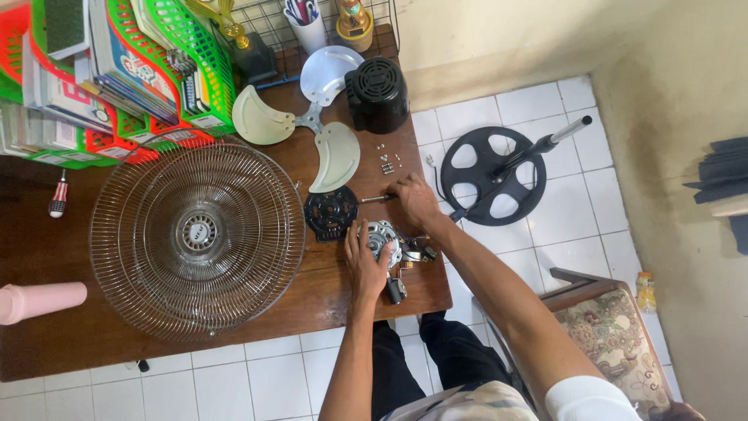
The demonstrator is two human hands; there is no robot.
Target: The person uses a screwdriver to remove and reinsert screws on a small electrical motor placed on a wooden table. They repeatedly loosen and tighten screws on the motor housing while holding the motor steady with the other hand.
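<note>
brown wooden table (47, 249), white tiled floor (234, 382), beige wall (499, 35)

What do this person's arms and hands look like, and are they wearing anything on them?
Both hands are bare: no gloves, rings or watch show on the left hand or the right hand. Both forearms are uncovered too. A short white sleeve shows at the right upper arm, near the picture's bottom edge. No sleeve shows on the left arm.

Bare brown wooden surface (327, 300) lies open at the near edge below the round wire fan guards (196, 238). A black slotted disc (330, 212), cream fan blades (312, 125), loose small screws (387, 162) and black motor cover (377, 93) crowd the far right.
</note>
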